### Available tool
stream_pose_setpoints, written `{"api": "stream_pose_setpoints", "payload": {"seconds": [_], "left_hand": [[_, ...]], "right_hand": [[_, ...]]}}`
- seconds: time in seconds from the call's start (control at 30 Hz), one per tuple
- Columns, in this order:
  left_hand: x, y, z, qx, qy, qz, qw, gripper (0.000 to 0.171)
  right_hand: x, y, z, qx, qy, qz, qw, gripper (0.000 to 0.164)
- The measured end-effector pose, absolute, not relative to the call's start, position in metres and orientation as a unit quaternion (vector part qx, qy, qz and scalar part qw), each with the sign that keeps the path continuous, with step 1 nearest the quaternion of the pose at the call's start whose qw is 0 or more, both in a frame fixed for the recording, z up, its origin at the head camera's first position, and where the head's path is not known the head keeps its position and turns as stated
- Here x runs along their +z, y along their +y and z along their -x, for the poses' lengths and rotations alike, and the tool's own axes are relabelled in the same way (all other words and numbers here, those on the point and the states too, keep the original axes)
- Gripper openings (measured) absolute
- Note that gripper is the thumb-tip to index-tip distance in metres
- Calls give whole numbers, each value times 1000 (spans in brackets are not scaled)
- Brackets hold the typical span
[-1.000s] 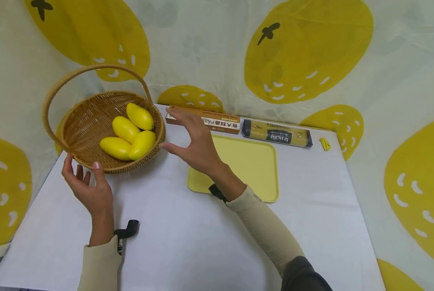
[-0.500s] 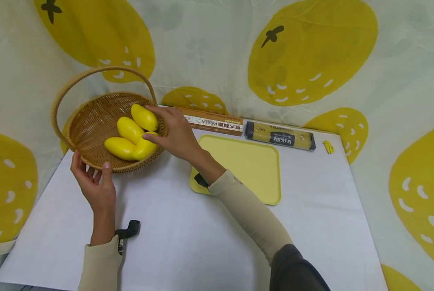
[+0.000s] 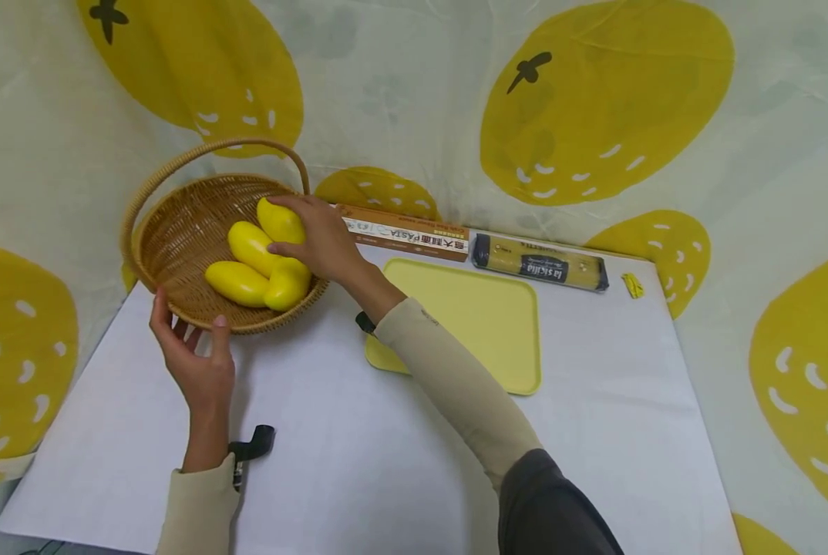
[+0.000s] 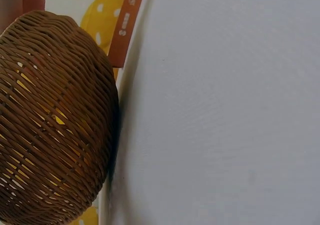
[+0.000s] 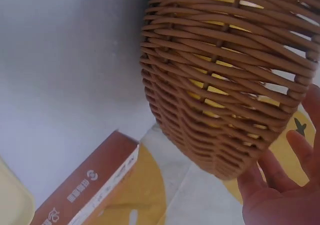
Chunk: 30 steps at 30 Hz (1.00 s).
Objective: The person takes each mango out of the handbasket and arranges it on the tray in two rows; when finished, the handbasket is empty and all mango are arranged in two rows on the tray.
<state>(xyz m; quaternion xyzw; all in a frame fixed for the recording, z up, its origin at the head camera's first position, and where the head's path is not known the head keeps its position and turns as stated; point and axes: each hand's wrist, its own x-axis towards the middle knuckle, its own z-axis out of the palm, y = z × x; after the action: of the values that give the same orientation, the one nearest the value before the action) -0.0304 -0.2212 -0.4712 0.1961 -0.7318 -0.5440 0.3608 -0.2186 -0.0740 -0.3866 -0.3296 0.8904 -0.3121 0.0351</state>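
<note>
A wicker basket (image 3: pixel 185 231) with an arched handle holds several yellow mangoes (image 3: pixel 237 284). My left hand (image 3: pixel 202 362) grips its near left rim, thumb on the front side and fingers beneath. Over the basket's right rim reaches my right hand (image 3: pixel 324 239), its fingers and thumb curled round the upper right mango (image 3: pixel 278 220). Part of that mango is hidden by the hand. In the left wrist view the basket's woven side (image 4: pixel 55 120) fills the left. The right wrist view shows yellow through the weave (image 5: pixel 225 70).
A yellow tray (image 3: pixel 483 324) lies right of the basket on the white tabletop (image 3: pixel 358 462). Behind it are a pasta box (image 3: pixel 407 235) and a spaghetti packet (image 3: pixel 539 262). A small yellow object (image 3: pixel 632 285) lies at the far right. A lemon-print curtain (image 3: pixel 400 92) hangs behind.
My right hand has moved left over the basket's rim, and its fingers have closed round the upper right mango. The left hand stays at the rim while the basket's handle tips slightly.
</note>
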Motion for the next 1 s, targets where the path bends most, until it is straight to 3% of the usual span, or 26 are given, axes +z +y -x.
{"api": "stream_pose_setpoints", "payload": {"seconds": [0.27, 1.0], "left_hand": [[-453, -207, 23, -545, -730, -182, 369, 76], [-458, -207, 28, -538, -736, -168, 375, 78]], "right_hand": [[-394, -91, 227, -282, 904, 316, 49, 72], [-414, -127, 244, -151, 948, 278, 30, 56]]}}
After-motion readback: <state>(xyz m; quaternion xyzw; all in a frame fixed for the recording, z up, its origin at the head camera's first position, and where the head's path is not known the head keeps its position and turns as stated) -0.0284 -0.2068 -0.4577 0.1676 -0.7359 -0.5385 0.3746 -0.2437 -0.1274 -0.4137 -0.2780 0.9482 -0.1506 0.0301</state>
